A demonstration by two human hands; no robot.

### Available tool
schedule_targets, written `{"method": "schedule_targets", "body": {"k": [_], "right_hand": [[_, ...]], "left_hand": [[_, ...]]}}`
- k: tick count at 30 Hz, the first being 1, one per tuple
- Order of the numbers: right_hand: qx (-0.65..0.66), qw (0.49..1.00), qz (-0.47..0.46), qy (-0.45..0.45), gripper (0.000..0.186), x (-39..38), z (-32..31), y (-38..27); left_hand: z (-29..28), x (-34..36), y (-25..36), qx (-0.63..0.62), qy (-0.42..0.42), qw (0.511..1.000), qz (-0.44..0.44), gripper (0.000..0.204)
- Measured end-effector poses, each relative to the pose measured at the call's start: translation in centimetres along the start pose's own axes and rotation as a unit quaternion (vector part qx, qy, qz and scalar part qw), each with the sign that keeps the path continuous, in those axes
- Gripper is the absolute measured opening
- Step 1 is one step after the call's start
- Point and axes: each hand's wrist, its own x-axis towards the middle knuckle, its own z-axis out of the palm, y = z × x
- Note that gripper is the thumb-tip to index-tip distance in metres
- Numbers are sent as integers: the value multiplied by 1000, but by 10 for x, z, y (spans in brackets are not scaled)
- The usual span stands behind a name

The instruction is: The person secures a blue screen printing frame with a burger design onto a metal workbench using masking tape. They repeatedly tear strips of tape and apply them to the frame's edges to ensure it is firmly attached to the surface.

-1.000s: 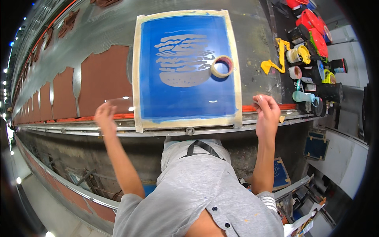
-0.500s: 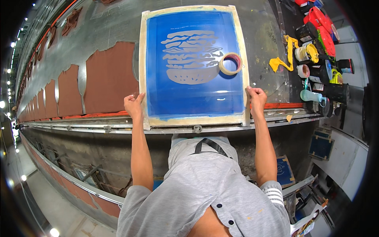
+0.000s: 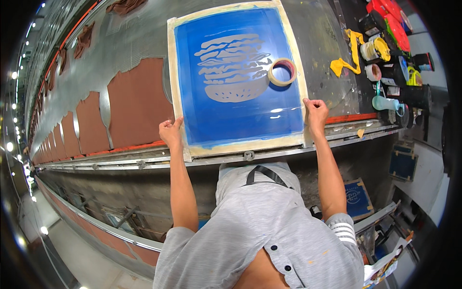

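A screen printing frame (image 3: 240,148) lies on the long table in front of me, its rim covered in pale tape. Its blue mesh (image 3: 231,120) bears a grey burger-shaped stencil (image 3: 236,91). On the mesh, right of the stencil, sits a roll of masking tape (image 3: 274,79). My left hand (image 3: 172,132) pinches the frame's left edge near the front corner, fingers curled. At the right edge, a little farther up, my right hand (image 3: 316,115) grips the frame between thumb and bent fingers. The frame's underside is hidden.
Brown fabric pieces (image 3: 137,103) lie in a row along the table to the left. A metal rail (image 3: 221,159) runs along the near edge. At the right stand several ink tubs (image 3: 375,50), a yellow cloth (image 3: 339,67) and a pale bottle (image 3: 385,103).
The view has turned slightly, so the whole scene sits tilted and a little farther right. Both hands keep their places on the frame's edges, and the tape roll stays on the mesh.
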Motion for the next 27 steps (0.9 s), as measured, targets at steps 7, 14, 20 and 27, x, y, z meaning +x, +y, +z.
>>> {"method": "schedule_targets", "body": {"k": [7,14,20,27], "right_hand": [[-255,956,-132,54,72,-21,-10,-26],[-331,747,-528,-232,82,-127,90,-46],[-354,774,-464,-247,80,-75,42,-26],[-406,891,-201,-19,79,-15,-55,30]], "left_hand": [[-10,-29,27,294,160,932,138,108],[68,-128,59,162,-291,804,493,98],[22,-93,30,350,-209,771,490,92],[-18,-48,-32,288,-110,905,294,77]]}}
